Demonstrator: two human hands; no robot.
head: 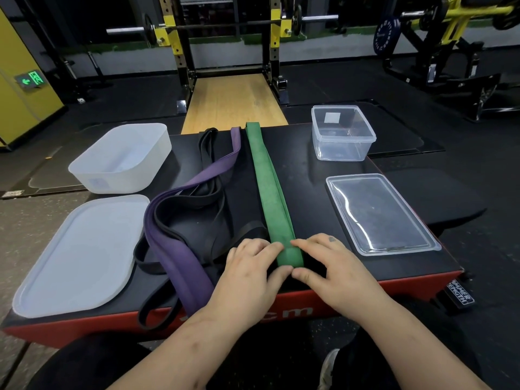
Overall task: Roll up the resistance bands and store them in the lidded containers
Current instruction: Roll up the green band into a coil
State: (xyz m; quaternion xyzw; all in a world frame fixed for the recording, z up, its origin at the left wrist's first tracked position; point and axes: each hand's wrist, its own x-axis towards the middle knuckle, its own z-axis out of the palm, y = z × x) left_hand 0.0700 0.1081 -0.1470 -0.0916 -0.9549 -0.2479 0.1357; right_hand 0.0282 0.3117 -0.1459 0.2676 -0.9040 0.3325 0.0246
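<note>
Plainly the green band (pixel 270 178) is the one in hand: it lies flat and straight down the middle of the box (pixel 309 175), running from the far edge to the near edge. There the left hand (pixel 247 268) and right hand (pixel 334 266) meet on its end. Each hand has its fingers laid over the top and its thumb tucked in at the near side, so both pinch the band's end between them, as if to start the first turn. The band looks like a wide, doubled strip of matte rubber, soft and floppy rather than stiff. It is probably grippy, light, and springy enough to uncoil if let go. The end is the sensible place to hold, with pressure kept on the coil as it grows. Just to its left the purple band (pixel 180 257) and black bands (pixel 208 153) lie tangled. A frosted container (pixel 92 175) sits at the far left corner and its lid (pixel 73 257) at the near left. The clear container (pixel 343 153) stands at the far right corner, its clear lid (pixel 380 215) by the right edge.
</note>
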